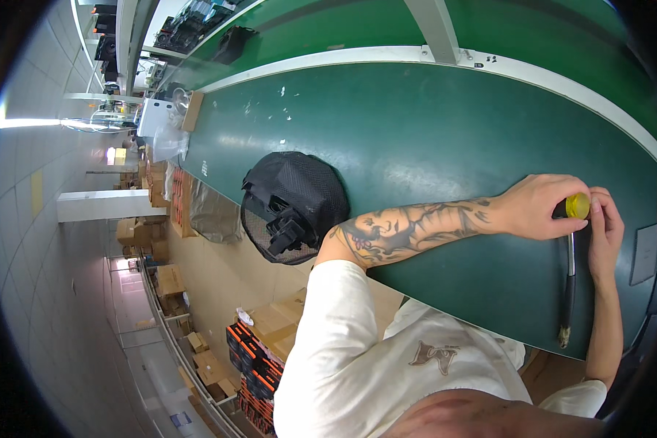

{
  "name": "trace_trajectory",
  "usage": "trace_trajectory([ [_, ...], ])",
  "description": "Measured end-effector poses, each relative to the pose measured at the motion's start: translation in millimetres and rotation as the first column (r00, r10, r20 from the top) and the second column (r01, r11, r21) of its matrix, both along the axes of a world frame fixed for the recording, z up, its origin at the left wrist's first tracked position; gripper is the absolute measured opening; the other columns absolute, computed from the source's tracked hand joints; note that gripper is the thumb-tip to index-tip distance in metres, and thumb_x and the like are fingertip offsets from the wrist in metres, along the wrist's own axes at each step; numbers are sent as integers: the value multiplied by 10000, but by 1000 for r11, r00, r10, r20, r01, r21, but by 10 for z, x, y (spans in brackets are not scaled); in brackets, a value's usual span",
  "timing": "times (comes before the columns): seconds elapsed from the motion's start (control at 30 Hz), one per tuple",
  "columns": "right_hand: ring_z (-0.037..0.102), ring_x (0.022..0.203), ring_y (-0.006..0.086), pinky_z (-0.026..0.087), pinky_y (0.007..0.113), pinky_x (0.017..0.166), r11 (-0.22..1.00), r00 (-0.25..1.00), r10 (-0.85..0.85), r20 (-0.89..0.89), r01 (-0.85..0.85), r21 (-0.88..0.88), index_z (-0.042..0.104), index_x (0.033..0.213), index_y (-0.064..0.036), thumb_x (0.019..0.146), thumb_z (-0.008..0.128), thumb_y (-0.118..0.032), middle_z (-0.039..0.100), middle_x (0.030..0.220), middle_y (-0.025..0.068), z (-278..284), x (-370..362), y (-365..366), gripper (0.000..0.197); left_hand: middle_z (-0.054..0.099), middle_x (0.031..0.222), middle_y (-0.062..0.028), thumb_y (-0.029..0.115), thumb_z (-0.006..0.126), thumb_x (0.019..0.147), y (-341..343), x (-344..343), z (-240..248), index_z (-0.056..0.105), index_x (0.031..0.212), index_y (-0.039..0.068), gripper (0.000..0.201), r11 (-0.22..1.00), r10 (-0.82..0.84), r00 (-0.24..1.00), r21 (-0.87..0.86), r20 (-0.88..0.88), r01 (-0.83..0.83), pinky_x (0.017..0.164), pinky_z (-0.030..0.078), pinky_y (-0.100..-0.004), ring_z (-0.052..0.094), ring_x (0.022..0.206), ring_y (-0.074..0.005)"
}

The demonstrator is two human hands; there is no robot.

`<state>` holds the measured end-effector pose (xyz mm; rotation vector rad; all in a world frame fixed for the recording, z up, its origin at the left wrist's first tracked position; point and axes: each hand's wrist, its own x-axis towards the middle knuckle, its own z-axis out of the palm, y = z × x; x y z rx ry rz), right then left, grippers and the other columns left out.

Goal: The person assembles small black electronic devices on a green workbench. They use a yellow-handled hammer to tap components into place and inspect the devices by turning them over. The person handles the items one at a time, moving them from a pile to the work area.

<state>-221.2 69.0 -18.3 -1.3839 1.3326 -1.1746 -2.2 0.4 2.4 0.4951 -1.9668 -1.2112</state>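
1. The short cylinder with a round yellow end [577, 206] is above the right part of the tabletop, its end facing up, perhaps to keep it visible.
2. Your left grip [539, 207] is closed around it, seemingly for steadiness; your right grip [606, 232] has fingertips against its right side, though I can't tell whether they pinch.
3. The slim silver-and-black rod with a pale tip [570, 292] points toward the near edge; its join to the cylinder is hidden.
4. Left, the black mesh-fabric bundle [299, 193] sits on the smooth green tabletop [416, 146], clear of your hands.
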Motion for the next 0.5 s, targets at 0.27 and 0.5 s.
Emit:
trace_trajectory([
  [0.27,526,934,103,422,243,819,1000,1000,7,1,-7,5,624,1043,4,1076,510,-110,587,1072,38,-9,-12,-3,165,684,1028,-157,223,805,836,3,-1,-8,630,1138,48,390,1000,6,1000,-11,-1,-6,776,552,-437,680,923,-378],
  [0.5,518,944,106,412,242,828,1000,1000,12,6,-12,1,623,1043,4,1076,516,-120,582,1075,37,-11,-18,1,168,680,1019,-157,225,806,837,3,-4,-13,628,1136,47,392,1000,3,1000,-18,-10,-4,773,550,-437,680,921,-378],
])
